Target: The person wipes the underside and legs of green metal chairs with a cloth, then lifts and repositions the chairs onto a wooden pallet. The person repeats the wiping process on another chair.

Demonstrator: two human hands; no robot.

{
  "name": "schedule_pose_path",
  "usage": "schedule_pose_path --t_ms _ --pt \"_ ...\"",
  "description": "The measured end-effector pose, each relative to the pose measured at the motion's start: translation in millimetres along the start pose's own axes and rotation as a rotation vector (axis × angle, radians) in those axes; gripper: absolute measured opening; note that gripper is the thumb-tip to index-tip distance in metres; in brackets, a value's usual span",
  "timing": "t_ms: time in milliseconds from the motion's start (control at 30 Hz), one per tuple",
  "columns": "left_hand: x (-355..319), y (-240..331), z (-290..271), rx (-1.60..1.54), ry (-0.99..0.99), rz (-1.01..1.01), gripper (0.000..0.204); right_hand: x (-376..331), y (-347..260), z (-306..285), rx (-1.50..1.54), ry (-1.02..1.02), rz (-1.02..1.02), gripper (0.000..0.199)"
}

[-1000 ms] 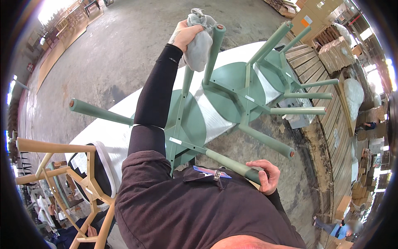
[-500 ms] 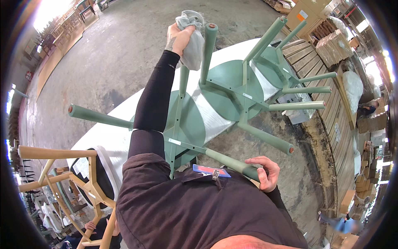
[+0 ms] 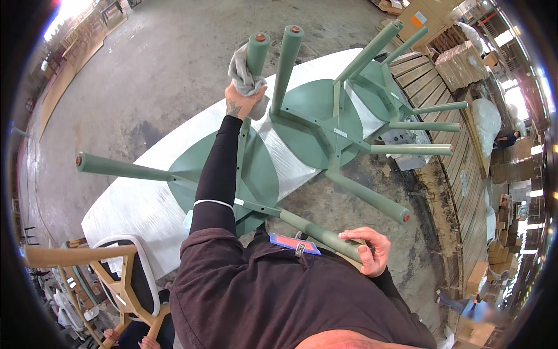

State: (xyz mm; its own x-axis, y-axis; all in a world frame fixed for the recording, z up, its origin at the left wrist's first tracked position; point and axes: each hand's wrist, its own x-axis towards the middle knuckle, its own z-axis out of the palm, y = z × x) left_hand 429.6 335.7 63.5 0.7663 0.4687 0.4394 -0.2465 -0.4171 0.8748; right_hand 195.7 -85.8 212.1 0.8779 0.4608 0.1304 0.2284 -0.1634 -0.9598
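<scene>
While tight on grey cloth around a green leg, left hand apart from half-curled right hand

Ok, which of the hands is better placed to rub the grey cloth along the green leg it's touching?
Left, I'd say: the left hand holds the grey cloth against that green leg. The right hand shows no cloth and is at another green leg, near the body.
</scene>
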Motion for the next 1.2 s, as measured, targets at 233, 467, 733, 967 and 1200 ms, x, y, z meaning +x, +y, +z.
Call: schedule_pose_path --t_ms 233,467,733,967,1200 --pt "-54 -88 -2 0.882 -0.569 -0.058 0.064 1 -5 -7 -0.076 -0.038 0.000 0.030" --pt "16 -7 -10 0.004 -0.399 -0.078 0.063 -5 7 -7 -0.092 -0.010 0.060 0.029" --pt "31 33 9 0.483 0.135 0.489 0.046 -9 -1 -3 -0.102 -0.029 0.048 0.032" --pt "-55 -116 10 0.574 -0.183 -0.088 0.044 10 -5 -3 -0.010 -0.067 0.044 0.027" --pt "-19 -61 20 0.531 -0.084 0.088 0.046 0 8 -4 0.035 0.009 0.094 0.025"
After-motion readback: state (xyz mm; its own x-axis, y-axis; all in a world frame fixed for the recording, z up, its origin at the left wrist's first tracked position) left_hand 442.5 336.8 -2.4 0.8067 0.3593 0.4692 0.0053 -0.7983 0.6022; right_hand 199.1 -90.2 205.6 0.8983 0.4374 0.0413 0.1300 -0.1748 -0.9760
